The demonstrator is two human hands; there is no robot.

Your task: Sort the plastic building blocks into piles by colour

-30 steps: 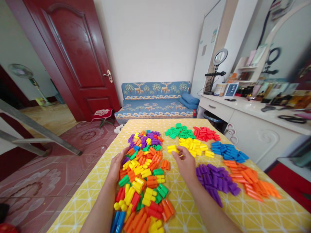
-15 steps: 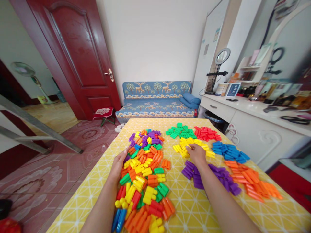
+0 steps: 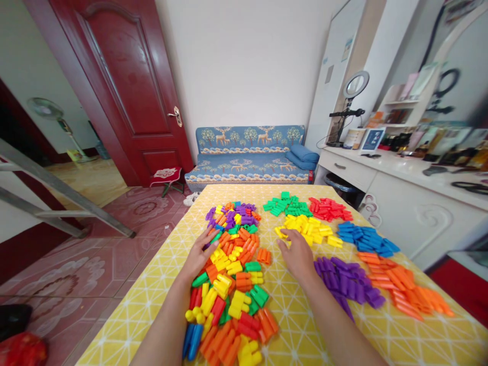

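On the left of the table lies a long heap of mixed plastic building blocks (image 3: 238, 300) in yellow, orange, green, red, blue and purple. My left hand (image 3: 201, 254) rests on the heap's left edge, fingers spread, beside orange and green blocks. At the near side of the yellow block pile (image 3: 310, 229), my right hand (image 3: 297, 254) hovers with fingers apart and nothing visible in it. It partly covers that pile and the purple block pile (image 3: 346, 280). Farther back are the green block pile (image 3: 285, 204) and the red block pile (image 3: 328, 209).
The blue block pile (image 3: 366, 239) and the orange block pile (image 3: 404, 284) sit along the right of the yellow-clothed table (image 3: 293, 325). Beyond its far edge stands a blue sofa (image 3: 249, 165). A white dresser (image 3: 415, 203) is at the right, a metal ladder (image 3: 76, 201) at the left.
My right hand has drawn back from the yellow pile towards me and left, its fingers opening. My left hand has spread its fingers over the heap. The view has shifted slightly.
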